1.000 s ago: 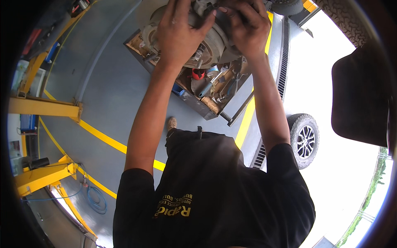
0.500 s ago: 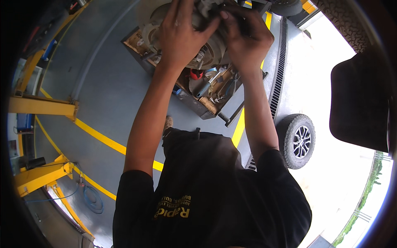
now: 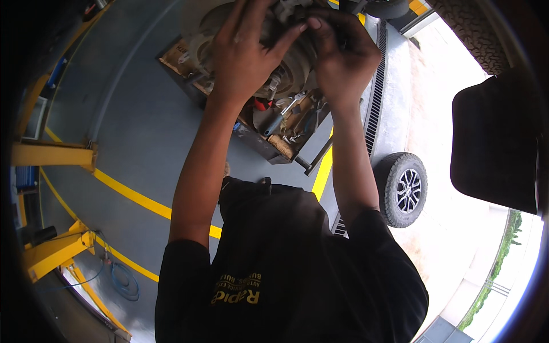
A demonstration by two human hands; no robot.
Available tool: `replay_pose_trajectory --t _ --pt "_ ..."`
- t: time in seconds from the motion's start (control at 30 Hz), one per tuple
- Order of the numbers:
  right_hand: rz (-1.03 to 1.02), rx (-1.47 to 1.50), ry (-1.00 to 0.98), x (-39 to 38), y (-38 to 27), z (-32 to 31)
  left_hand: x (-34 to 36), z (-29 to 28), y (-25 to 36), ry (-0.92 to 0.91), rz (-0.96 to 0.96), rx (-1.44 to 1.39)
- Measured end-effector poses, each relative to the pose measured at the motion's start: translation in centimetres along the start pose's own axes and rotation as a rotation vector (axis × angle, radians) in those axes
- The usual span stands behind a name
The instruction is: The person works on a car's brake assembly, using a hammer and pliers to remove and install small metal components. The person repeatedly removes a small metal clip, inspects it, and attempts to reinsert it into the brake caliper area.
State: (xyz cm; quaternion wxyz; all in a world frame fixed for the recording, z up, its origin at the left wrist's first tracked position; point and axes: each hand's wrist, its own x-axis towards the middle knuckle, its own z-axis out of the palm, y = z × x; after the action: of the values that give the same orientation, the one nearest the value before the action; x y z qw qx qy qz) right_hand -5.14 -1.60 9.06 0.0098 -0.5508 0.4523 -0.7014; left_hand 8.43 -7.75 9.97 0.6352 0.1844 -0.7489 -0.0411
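Observation:
At the upper edge, both my hands are raised at a wheel hub with a round brake disc (image 3: 301, 66). My left hand (image 3: 243, 60) grips the left side of a dark metal brake part (image 3: 284, 12), its thumb stretched to the right and its fingertips cut off by the picture edge. Curled around the right side of the same part is my right hand (image 3: 347, 63), its thumb tip close to the left thumb. The part's exact kind is hidden by the fingers and shadow.
Below the disc stands a tool tray (image 3: 266, 146) with a grey-handled ratchet (image 3: 274, 123), pliers (image 3: 310, 121) and a red item (image 3: 262, 104). A loose wheel (image 3: 407, 191) stands at right, past a floor drain (image 3: 374, 97). Yellow lift arms (image 3: 54, 155) reach in from the left.
The view has shifted slightly, so the tray, wheel and lift arms sit a little further left. My hands stay at the brake part, the thumbs closer together.

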Motion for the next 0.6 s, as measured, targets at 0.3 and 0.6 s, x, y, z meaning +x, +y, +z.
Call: replay_pose_trajectory --t 0.3,0.6 --pt "0.221 0.147 0.113 -0.7 -2.2 1.7 -0.2 -0.2 -0.2 0.006 -0.057 -0.024" --pt "0.453 0.171 0.241 -0.7 -4.0 2.5 -0.1 -0.4 -0.4 -0.015 -0.068 -0.037"
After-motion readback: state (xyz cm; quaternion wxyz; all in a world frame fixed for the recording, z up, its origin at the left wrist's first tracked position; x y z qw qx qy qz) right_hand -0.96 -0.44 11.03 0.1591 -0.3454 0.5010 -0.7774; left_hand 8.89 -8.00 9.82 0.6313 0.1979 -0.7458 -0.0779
